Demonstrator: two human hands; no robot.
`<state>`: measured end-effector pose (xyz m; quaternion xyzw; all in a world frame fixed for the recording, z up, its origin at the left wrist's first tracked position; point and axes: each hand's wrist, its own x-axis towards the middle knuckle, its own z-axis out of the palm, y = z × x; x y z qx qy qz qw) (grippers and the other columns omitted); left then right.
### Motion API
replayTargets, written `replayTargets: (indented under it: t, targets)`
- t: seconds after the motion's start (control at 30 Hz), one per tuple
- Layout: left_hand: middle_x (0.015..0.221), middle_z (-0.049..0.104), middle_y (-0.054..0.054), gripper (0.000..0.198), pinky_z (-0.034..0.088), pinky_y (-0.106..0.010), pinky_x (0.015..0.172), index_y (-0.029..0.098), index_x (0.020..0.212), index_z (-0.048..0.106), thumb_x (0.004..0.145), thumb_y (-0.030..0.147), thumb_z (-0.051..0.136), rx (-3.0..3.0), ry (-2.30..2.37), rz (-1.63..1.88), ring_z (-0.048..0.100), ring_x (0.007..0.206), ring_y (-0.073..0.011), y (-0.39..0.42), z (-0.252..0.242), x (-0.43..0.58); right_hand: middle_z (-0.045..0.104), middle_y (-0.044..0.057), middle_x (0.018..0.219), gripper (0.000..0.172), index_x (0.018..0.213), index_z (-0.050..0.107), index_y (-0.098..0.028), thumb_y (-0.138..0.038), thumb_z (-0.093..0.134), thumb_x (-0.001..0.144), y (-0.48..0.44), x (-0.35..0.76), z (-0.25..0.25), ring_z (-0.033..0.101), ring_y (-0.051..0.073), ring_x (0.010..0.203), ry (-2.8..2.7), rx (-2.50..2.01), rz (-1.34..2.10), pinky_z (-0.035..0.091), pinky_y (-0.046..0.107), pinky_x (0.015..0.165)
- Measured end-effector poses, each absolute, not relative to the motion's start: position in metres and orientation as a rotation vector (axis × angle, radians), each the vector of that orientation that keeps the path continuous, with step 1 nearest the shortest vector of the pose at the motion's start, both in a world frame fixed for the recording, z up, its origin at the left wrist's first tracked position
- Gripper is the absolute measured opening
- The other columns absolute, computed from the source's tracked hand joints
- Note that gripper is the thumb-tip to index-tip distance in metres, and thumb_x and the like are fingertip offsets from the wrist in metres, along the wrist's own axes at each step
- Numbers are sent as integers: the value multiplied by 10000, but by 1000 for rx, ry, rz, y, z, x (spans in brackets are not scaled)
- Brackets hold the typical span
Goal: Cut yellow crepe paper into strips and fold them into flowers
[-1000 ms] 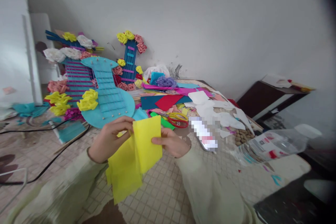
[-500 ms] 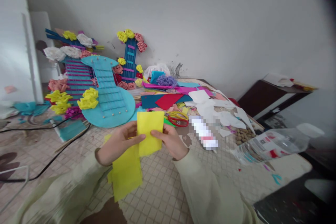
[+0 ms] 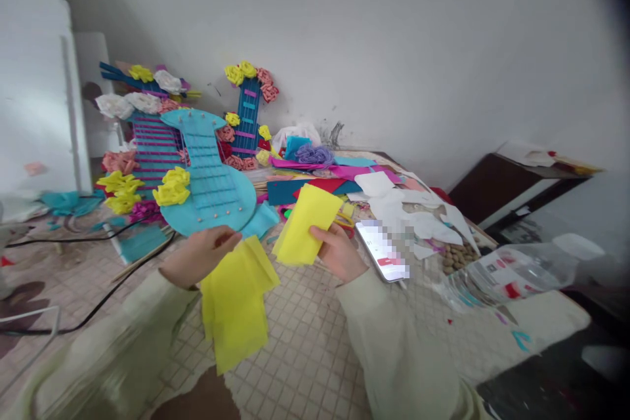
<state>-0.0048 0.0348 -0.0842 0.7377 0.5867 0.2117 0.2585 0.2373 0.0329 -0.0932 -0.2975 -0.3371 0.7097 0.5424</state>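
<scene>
Fingers point(image 3: 321, 234) of the right hand point(image 3: 340, 254) are closed in a pinch on a small yellow piece point(image 3: 306, 226), thumb on its near face and the rest behind it. Its long axis slants from lower left up to upper right, away from the person. The left hand point(image 3: 199, 257) is curled shut, fingertips point(image 3: 225, 236) pinching the top edge of a large yellow sheet point(image 3: 236, 305), which hangs almost straight down. The two yellow pieces are near each other but apart, the small one to the right of the large one and higher. Both are held in front of a blue guitar shape point(image 3: 211, 184), the sheet below its rounded body and the small piece off its right edge. Right of the guitar shape lies a heap of coloured sheets point(image 3: 315, 174), then white paper scraps point(image 3: 403, 207) and a phone point(image 3: 381, 251). Farthest right of it lies a clear plastic bottle point(image 3: 512, 272) on its side; I cannot tell whether it holds anything. A black cable point(image 3: 98, 302) trails left of the guitar shape.
</scene>
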Motion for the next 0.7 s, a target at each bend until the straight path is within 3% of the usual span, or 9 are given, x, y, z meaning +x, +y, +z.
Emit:
replayTargets:
  t: [0.1,0.17,0.23,0.33,0.53,0.7]
  targets:
    - [569,579,-36,300,409,-334,578,170,604,585,748,398,454,2147,1642,403,552,568,-210,38,-103,-6,675,12,942,325,934,626,-199,-191,704,618,35,240,-95,605,191,899,-778,-626,1742,476,289,771]
    - [745,615,-70,239,417,-362,665,154,808,623,733,331,482,2252,1639,379,569,708,-240,39,-114,0,679,6,904,337,935,616,-208,-194,708,612,36,241,-98,610,186,870,-768,-594,1769,480,282,745]
    - [1020,580,-110,345,388,-407,791,170,1066,565,747,269,478,2367,1589,388,522,941,-282,41,-121,6,680,-5,835,326,897,614,-214,-210,724,590,36,243,-103,617,172,803,-752,-563,1805,483,265,698]
    - [1243,479,-75,374,311,-468,886,272,1118,549,761,191,474,2520,1430,369,392,1137,-307,45,-123,16,662,-15,733,286,795,608,-209,-243,750,549,36,247,-111,606,149,676,-742,-511,1846,474,248,628]
    - [998,666,-19,177,283,-414,915,250,788,664,772,212,492,2602,1205,391,530,1003,-229,51,-110,29,537,-53,531,299,656,525,-222,-420,720,548,37,252,-123,458,102,443,-751,-313,1978,394,267,536]
    - [797,698,-48,259,393,-305,675,197,757,673,755,371,482,2359,1495,718,594,724,-215,44,-83,21,278,-99,345,510,558,381,-238,-740,462,588,37,256,-138,241,92,341,-587,-209,1971,341,295,523]
